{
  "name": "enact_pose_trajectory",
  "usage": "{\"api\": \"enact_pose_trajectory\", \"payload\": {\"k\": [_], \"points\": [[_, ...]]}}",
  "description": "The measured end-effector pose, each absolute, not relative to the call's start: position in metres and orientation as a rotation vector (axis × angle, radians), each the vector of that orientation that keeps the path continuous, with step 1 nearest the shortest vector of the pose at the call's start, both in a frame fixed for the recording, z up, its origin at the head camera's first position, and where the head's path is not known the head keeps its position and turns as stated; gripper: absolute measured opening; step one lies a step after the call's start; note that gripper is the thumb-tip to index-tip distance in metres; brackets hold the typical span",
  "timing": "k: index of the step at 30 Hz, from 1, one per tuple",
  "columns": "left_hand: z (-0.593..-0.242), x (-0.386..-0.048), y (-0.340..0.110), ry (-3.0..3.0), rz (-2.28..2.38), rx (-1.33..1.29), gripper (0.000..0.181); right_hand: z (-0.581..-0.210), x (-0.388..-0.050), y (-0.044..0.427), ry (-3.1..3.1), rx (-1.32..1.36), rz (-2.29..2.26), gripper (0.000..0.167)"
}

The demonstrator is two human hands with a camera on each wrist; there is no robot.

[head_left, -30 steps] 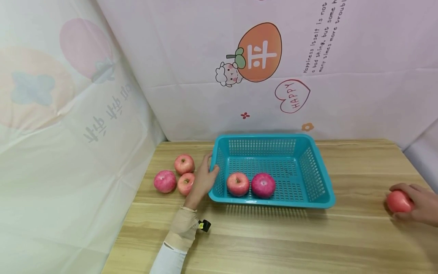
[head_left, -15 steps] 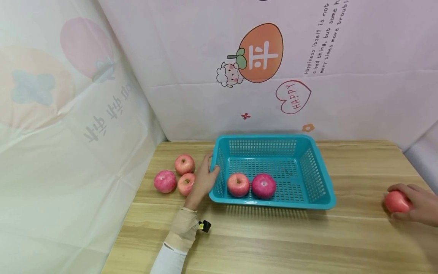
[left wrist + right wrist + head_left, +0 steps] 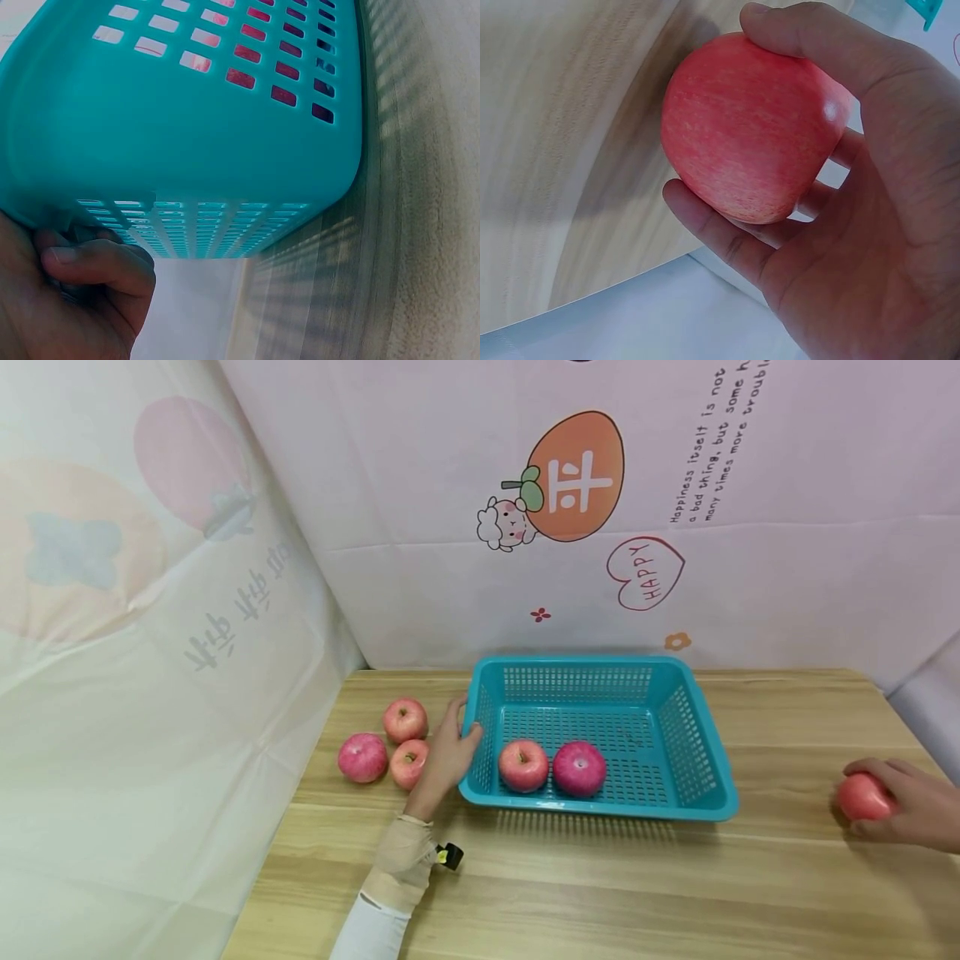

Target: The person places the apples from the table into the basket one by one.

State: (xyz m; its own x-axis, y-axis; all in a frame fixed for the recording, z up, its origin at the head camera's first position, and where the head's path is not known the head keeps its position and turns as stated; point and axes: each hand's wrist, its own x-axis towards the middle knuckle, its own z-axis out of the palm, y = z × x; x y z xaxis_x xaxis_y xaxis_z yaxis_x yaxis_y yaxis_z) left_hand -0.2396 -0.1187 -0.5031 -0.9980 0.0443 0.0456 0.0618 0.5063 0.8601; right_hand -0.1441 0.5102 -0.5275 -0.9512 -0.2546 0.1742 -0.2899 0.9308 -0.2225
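Observation:
A turquoise plastic basket [image 3: 596, 810] stands on the wooden table, with a pink apple [image 3: 523, 766] and a darker magenta apple [image 3: 579, 768] inside, side by side near its front wall. My left hand [image 3: 447, 752] grips the basket's left rim; in the left wrist view its fingers [image 3: 112, 262] curl at the rim beside the perforated wall. Far to the right, my right hand [image 3: 918, 806] holds a red apple [image 3: 754, 127] between thumb and fingers. That apple is close to the tabletop; whether it touches the wood I cannot tell.
Left of the basket lie three more apples: one at the back [image 3: 405, 720], a magenta one [image 3: 363, 757] and one partly behind my left hand [image 3: 408, 763]. A printed cloth [image 3: 420, 602] hangs behind the table [image 3: 600, 893], and another pale cloth covers the left side.
My right hand has shifted slightly left with the red apple in its grasp. The left hand stays on the basket's rim, and the other apples keep their places.

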Motion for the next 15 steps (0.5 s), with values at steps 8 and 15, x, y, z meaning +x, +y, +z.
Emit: {"api": "enact_pose_trajectory", "payload": {"k": [8, 15], "points": [[-0.504, -0.241, -0.120, -2.703, -1.548, -0.102, 0.057, -0.522, -0.147, 0.504, -2.937, 0.474, 0.329, 0.074], [-0.503, -0.240, -0.119, -2.702, -1.565, -0.119, 0.058, -0.513, -0.149, 0.497, -2.923, 0.501, 0.255, 0.080]]}}
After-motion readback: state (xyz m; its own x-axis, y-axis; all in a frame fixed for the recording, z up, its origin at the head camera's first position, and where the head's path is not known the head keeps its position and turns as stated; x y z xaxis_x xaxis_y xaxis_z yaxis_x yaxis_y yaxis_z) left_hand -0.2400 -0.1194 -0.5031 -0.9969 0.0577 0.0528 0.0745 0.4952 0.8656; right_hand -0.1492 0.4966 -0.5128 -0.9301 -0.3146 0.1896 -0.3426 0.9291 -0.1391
